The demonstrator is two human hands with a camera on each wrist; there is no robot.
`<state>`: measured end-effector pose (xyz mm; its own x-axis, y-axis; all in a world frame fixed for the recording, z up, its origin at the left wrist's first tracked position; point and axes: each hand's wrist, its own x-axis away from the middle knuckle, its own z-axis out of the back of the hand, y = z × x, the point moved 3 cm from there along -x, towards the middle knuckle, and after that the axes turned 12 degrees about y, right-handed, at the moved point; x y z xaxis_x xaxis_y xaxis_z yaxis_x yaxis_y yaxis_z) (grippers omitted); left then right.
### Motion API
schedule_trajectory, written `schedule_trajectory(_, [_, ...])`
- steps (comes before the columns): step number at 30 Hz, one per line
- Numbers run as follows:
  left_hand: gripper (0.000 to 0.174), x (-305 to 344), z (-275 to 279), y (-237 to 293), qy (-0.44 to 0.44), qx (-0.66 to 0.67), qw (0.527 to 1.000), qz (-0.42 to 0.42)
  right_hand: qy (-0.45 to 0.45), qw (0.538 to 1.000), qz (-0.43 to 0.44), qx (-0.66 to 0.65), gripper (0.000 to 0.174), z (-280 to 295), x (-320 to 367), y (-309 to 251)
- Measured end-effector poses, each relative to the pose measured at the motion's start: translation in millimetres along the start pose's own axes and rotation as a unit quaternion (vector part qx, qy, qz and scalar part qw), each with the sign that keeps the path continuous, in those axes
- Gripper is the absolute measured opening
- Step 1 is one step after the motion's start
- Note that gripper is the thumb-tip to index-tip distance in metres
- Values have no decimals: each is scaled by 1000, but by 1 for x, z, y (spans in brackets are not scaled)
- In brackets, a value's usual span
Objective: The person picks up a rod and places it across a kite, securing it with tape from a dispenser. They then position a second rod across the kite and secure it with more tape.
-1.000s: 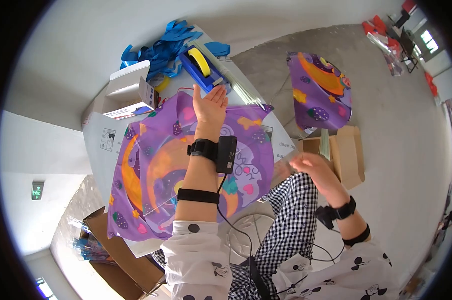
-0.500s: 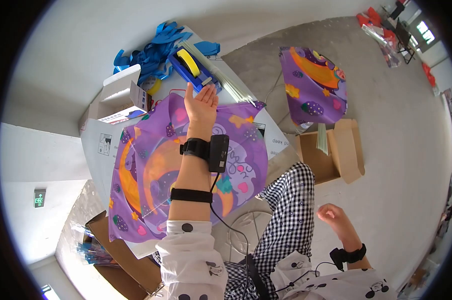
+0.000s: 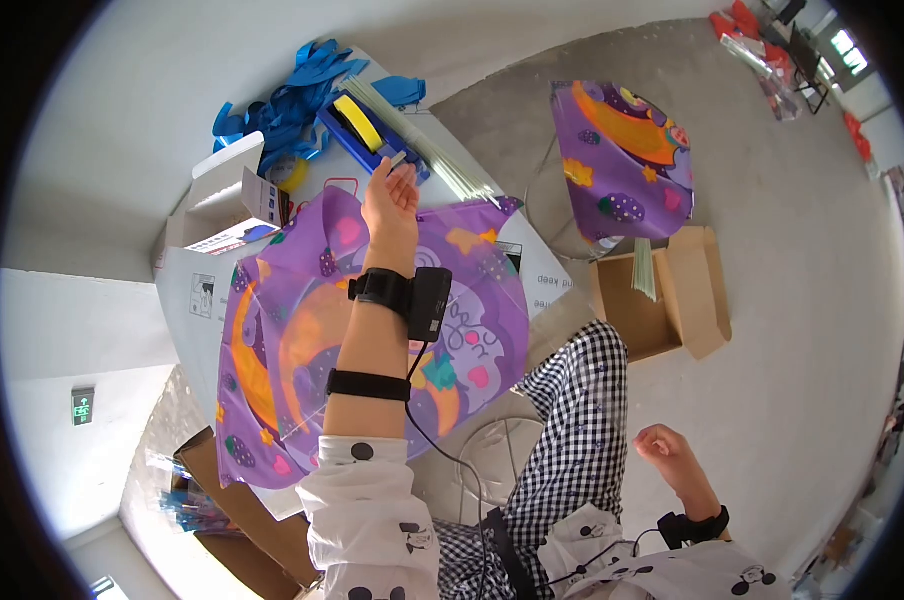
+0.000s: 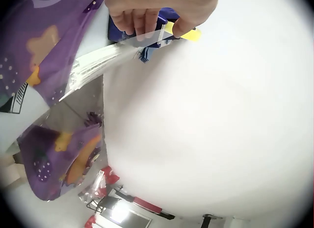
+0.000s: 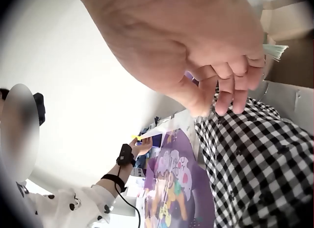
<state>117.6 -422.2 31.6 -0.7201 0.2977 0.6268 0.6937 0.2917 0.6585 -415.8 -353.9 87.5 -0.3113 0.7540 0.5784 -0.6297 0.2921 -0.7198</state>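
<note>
Head view faces down from above; wrist views, near the fingers (image 5: 226, 93), share the purple sheet (image 3: 500, 325).

Dispenser (image 3: 344, 138), blue; tape (image 3: 358, 122), yellow on the roll, translucent in the strip. Sheet (image 3: 307, 300), purple, with orange crescents, pink hearts, orange stars and a teal patch; second sheet (image 3: 627, 160), purple, one orange crescent. Ribbons (image 3: 282, 105), bright blue; sticks (image 3: 442, 165), pale green; desk (image 3: 197, 345), pale grey, dark print. Trousers (image 3: 577, 420), black-and-white check; sleeves (image 3: 367, 510), white, black motifs.
</note>
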Motion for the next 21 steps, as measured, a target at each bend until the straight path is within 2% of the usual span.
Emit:
schedule_trajectory(2, [29,3,-1,-2,4,-5,999,-32,-4,999,28,14,15,0,0,-9])
schedule_trajectory(7, [21,3,-5,-3,40,-41,995,-83,-17,1000,14,-5,14,-2,1,-11])
schedule_trajectory(10, [21,-2,-5,-3,50,-48,994,-83,-21,1000,19,-13,13,-3,2,-8])
schedule_trajectory(16, [21,-7,-2,-4,40,-93,983,-156,-21,999,23,-10,12,-4,1,-12])
schedule_trajectory(19, [20,-16,0,-2,91,-327,900,-273,-15,999,33,17,8,0,6,-23])
schedule_trajectory(21, [18,-13,1,-5,53,-321,909,-260,-5,999,39,10,6,5,7,-22])
